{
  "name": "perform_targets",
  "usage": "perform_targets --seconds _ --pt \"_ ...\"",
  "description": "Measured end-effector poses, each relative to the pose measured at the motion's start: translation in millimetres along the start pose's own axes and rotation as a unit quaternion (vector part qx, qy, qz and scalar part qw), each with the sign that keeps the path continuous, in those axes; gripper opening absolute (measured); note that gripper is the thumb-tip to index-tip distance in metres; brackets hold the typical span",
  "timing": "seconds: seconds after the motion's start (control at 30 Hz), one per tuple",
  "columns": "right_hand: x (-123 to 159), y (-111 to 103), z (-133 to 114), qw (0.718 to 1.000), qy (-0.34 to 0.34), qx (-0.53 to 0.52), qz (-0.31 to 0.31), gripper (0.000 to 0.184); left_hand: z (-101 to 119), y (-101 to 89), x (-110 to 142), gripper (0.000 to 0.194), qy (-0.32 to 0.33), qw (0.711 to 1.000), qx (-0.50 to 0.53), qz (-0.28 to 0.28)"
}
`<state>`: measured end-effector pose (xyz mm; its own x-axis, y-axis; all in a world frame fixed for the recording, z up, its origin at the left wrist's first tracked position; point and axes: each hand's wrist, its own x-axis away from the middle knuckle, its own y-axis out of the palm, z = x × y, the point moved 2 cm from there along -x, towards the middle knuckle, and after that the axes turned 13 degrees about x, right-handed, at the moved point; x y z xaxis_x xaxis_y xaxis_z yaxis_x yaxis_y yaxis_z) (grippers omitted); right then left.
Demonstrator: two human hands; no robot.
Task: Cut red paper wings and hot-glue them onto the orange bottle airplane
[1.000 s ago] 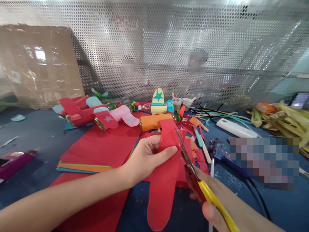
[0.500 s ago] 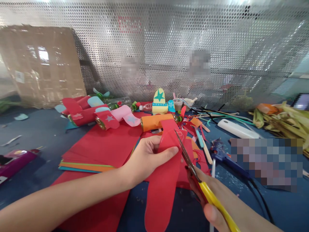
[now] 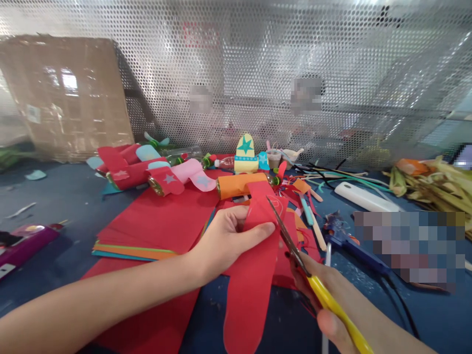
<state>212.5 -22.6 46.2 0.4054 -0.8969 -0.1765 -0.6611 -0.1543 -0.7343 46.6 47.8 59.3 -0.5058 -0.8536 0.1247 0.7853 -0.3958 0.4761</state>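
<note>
A long red paper strip [image 3: 250,290] with a rounded lower end is pinched in my left hand [image 3: 236,241], thumb on top. White drawn lines mark its upper right part. My right hand [image 3: 324,290] grips scissors [image 3: 320,290] with yellow handles and dark blades. The blades lie across the right edge of the red strip, over the drawn lines, just right of my left thumb. Part of the lower blade is hidden by the paper. Behind the strip lies a bottle wrapped in orange paper [image 3: 239,184].
A stack of coloured paper sheets [image 3: 147,226] lies to the left. Paper-wrapped bottles [image 3: 136,172] stand behind it, near a cardboard box [image 3: 73,98]. At right are a blue glue gun [image 3: 357,253], a white tool [image 3: 365,196] and dried husks [image 3: 431,189]. A perforated metal panel [image 3: 236,59] closes the back.
The whole view has shifted slightly, so things sit a little further right. Both hands keep their holds on the strip and the scissors, with little other visible movement.
</note>
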Motion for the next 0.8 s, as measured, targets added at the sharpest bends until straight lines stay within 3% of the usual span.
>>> perform_targets --seconds 0.23,0.53,0.8 --pt "4.1 4.6 8.9 0.999 -0.004 0.025 0.023 0.079 -2.4 -1.7 -2.2 0.022 0.014 1.0 0.02 -0.016" --pt "0.5 1.4 1.5 1.0 -0.003 -0.021 -0.012 0.082 -3.8 -0.4 -2.1 0.015 0.016 0.998 0.048 -0.038" --pt "2.8 2.9 4.6 1.0 -0.01 -0.026 0.001 0.083 -4.3 -0.5 -3.0 0.014 0.015 0.997 0.067 -0.046"
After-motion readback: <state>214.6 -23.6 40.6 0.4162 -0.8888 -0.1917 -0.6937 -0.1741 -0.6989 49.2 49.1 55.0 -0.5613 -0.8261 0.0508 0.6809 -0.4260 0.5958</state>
